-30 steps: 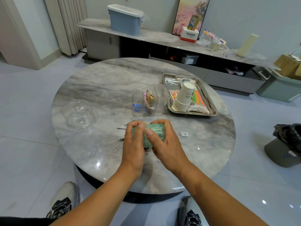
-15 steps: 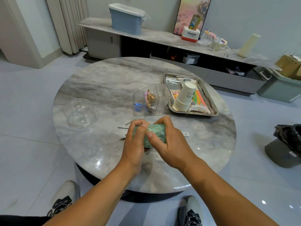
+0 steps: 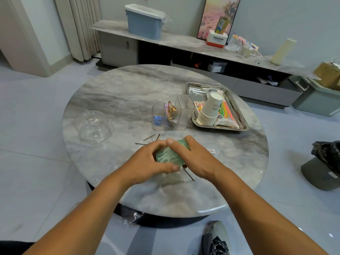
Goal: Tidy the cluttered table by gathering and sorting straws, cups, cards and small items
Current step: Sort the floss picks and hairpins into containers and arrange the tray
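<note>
Both hands grip a small translucent green ribbed container (image 3: 170, 155) just above the round marble table (image 3: 114, 100). My left hand (image 3: 147, 161) curls round its left and lower side; my right hand (image 3: 193, 159) wraps its top and right side. Thin dark hairpins (image 3: 150, 138) and paper clips lie on the table around and under my hands. Behind them stands a clear ribbed organizer (image 3: 181, 111) holding a butterfly clip and blue items. A metal tray (image 3: 195, 91) on the right holds a stack of paper cups (image 3: 210, 111), coloured straws (image 3: 227, 111) and cards.
A clear glass dome lid (image 3: 93, 127) sits at the table's left. A small white label (image 3: 210, 150) lies right of my hands. A low sideboard (image 3: 176, 41) with a blue bin runs along the wall. A black-bagged bin (image 3: 325, 162) stands on the floor, right.
The green container has tilted and turned in my hands, its ribbed side now facing up. My left thumb has slid under its lower edge; my right hand has shifted over the top.
</note>
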Tool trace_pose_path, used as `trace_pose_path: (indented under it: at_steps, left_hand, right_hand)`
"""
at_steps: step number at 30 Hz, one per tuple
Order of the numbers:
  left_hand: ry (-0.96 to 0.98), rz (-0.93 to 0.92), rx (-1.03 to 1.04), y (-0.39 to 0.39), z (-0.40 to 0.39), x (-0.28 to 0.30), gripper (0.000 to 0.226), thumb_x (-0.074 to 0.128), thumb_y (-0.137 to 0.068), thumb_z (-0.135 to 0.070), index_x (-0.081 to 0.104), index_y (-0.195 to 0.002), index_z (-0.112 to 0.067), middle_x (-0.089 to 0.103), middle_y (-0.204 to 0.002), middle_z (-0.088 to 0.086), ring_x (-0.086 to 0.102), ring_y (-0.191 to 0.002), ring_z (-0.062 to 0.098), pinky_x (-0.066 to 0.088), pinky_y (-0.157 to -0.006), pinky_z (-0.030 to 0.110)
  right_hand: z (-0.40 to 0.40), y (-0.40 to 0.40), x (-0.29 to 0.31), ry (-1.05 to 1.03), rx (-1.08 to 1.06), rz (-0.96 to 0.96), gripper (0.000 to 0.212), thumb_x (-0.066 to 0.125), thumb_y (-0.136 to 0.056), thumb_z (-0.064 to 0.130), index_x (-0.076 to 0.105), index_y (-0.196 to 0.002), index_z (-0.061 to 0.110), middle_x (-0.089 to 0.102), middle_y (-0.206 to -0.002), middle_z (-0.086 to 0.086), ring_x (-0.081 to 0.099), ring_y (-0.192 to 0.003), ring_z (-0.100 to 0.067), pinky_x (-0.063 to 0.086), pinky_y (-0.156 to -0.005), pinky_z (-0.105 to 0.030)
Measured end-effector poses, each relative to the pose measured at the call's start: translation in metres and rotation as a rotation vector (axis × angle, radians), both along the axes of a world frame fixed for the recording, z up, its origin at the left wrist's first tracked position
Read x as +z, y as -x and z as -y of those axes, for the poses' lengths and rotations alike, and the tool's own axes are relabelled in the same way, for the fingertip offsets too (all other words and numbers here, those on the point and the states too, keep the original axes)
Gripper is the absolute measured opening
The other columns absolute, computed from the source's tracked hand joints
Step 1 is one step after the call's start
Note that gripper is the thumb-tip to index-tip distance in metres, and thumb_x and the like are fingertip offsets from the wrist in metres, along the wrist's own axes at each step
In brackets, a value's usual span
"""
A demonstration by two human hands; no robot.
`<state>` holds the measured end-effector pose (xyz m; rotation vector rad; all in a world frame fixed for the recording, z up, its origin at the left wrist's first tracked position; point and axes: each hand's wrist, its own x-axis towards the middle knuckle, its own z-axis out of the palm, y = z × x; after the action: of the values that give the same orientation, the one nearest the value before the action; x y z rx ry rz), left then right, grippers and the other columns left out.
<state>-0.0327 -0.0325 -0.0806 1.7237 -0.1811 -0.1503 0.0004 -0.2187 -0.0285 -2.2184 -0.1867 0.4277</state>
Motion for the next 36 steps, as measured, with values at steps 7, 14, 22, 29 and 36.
trace_pose_path:
  at_steps: [7, 14, 22, 29, 36]
  left_hand:
    - [-0.114, -0.007, 0.499, -0.002, -0.030, -0.012, 0.068, 0.092, -0.056, -0.049, 0.050, -0.108, -0.038, 0.067, -0.097, -0.015, 0.067, -0.084, -0.005, 0.050, -0.065, 0.014]
    - [-0.258, 0.003, 0.879, 0.002, -0.065, -0.047, 0.070, 0.089, -0.074, -0.031, 0.041, -0.126, -0.028, 0.061, -0.113, -0.002, 0.063, -0.103, 0.029, 0.050, -0.083, 0.040]
    - [-0.475, 0.649, 0.935, 0.012, -0.026, -0.044, 0.055, 0.065, -0.093, -0.027, 0.043, -0.137, -0.002, 0.047, -0.132, 0.020, 0.043, -0.125, 0.032, 0.029, -0.113, 0.025]
    - [-0.438, 0.634, 0.686, 0.008, 0.007, -0.058, 0.037, 0.050, -0.100, -0.022, 0.050, -0.136, -0.014, 0.050, -0.132, 0.002, 0.043, -0.125, 0.009, 0.037, -0.110, 0.028]
    - [-0.764, 0.095, 0.431, -0.023, 0.007, -0.066, 0.072, 0.024, -0.099, -0.067, 0.013, -0.160, -0.033, 0.000, -0.170, -0.003, -0.004, -0.155, 0.012, 0.005, -0.125, 0.032]
  right_hand:
    - [-0.004, -0.005, -0.014, -0.229, -0.256, 0.165, 0.054, 0.031, -0.092, 0.077, 0.063, -0.109, 0.036, 0.071, -0.085, 0.003, 0.067, -0.075, -0.006, 0.049, -0.070, -0.029]
    - [0.024, 0.018, -0.098, 0.046, -0.345, 0.364, 0.049, 0.033, -0.108, 0.045, 0.046, -0.149, 0.022, 0.046, -0.152, 0.006, 0.035, -0.142, -0.005, 0.024, -0.118, -0.022]
    - [0.029, -0.007, -0.109, 0.294, -0.270, 0.388, 0.076, 0.016, -0.099, 0.060, 0.028, -0.159, 0.014, 0.022, -0.167, -0.002, 0.010, -0.155, -0.014, 0.000, -0.127, -0.034]
    - [0.027, -0.008, -0.114, 0.305, -0.184, 0.390, 0.077, 0.018, -0.099, 0.064, 0.022, -0.161, 0.019, 0.017, -0.168, 0.001, 0.008, -0.155, -0.011, 0.007, -0.127, -0.033]
    - [0.007, -0.015, -0.114, 0.330, -0.163, 0.343, 0.081, 0.013, -0.099, 0.068, 0.016, -0.162, 0.018, 0.017, -0.169, 0.000, 0.006, -0.155, -0.013, 0.005, -0.127, -0.035]
